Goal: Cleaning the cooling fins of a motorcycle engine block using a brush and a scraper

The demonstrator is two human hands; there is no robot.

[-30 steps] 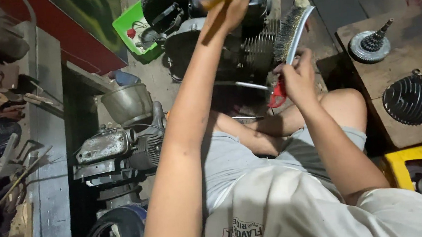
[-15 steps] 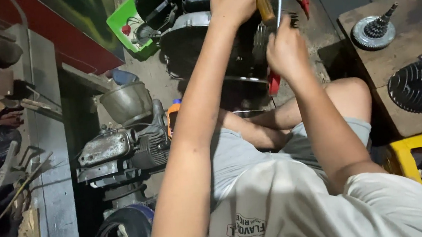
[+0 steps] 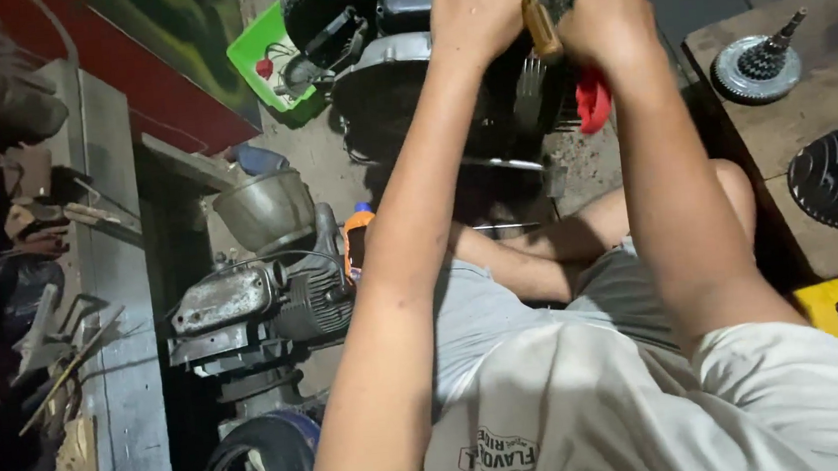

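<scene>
One camera only, worn on the head, looks steeply down and forward along both outstretched arms. It sits close above the person's chest and folded legs, so shirt and shorts fill the lower frame. The left hand (image 3: 476, 7) and right hand (image 3: 606, 16) sit at the very top edge, partly cut off, over a dark engine (image 3: 407, 77). Left of the hands the view takes in a second engine (image 3: 265, 307) and a cluttered shelf (image 3: 109, 290); right of them, a wooden worktop (image 3: 825, 74) with metal parts. There is no second view to overlap with.
</scene>
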